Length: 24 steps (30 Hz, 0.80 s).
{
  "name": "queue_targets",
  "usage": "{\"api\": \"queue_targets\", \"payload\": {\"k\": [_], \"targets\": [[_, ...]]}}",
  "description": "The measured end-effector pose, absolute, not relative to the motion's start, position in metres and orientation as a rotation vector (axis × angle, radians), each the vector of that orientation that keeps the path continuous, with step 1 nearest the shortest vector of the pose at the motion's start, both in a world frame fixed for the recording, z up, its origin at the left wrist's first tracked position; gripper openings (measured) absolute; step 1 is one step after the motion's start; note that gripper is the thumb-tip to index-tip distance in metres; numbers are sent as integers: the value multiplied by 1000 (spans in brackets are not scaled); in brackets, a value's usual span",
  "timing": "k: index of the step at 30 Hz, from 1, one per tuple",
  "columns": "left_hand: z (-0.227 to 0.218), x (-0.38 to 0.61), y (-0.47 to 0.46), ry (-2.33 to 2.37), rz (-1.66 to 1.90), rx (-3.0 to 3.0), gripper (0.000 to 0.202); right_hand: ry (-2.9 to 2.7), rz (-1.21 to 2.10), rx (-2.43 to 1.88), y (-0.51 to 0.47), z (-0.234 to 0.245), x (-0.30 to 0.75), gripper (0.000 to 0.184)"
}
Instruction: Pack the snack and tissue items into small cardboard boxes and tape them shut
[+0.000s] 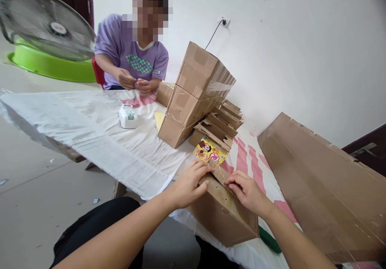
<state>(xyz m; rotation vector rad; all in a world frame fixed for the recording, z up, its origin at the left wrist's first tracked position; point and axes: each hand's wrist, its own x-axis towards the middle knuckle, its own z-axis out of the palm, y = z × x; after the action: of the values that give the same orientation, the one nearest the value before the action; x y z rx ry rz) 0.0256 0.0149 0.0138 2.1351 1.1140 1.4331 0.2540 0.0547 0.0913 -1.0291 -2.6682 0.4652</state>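
A brown cardboard box (223,216) stands tilted in view at the table's near edge, right in front of me. My left hand (193,183) has its fingers curled over the left end of the raised cardboard flap (220,173), its thumb apart above the box. At the flap's right end, my right hand (247,190) holds the edge between bent fingers and thumb. Just beyond the flap lies a yellow printed packet (211,150) with a cartoon figure. My hands cover both ends of the flap, and the inside of the box is hidden.
Closed cartons (188,104) are stacked behind, beside open-topped boxes (220,126). A white tape-dispenser-like device (128,116) sits on the cloth-covered table (99,136). Across it, a person in a purple shirt (132,56) holds their hands together. A large carton (325,184) stands right; a fan (48,21) left.
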Motion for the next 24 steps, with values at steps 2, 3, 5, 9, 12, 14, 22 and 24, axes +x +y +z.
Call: {"api": "queue_targets", "payload": {"k": [2, 3, 5, 9, 12, 14, 22, 24], "targets": [[13, 26, 15, 1112, 1437, 2133, 35, -2650, 464, -1072, 55, 90, 255, 17], [13, 26, 15, 1113, 1440, 2131, 35, -2634, 480, -1115, 54, 89, 254, 16], [11, 26, 15, 1112, 1444, 2133, 34, -2598, 532, -1196, 51, 88, 254, 15], [10, 26, 15, 1107, 1438, 2140, 34, -2545, 621, -1256, 46, 88, 252, 19], [11, 26, 15, 1103, 1431, 2138, 34, -2451, 682, -1340, 49, 87, 252, 18], [11, 26, 15, 1095, 1433, 2139, 35, -2368, 719, -1423, 50, 86, 251, 20], [12, 26, 15, 1091, 1441, 2133, 34, -2373, 649, -1466, 28, 88, 238, 24], [12, 25, 14, 1091, 1440, 2129, 35, -2304, 638, -1500, 28, 90, 238, 25]]}}
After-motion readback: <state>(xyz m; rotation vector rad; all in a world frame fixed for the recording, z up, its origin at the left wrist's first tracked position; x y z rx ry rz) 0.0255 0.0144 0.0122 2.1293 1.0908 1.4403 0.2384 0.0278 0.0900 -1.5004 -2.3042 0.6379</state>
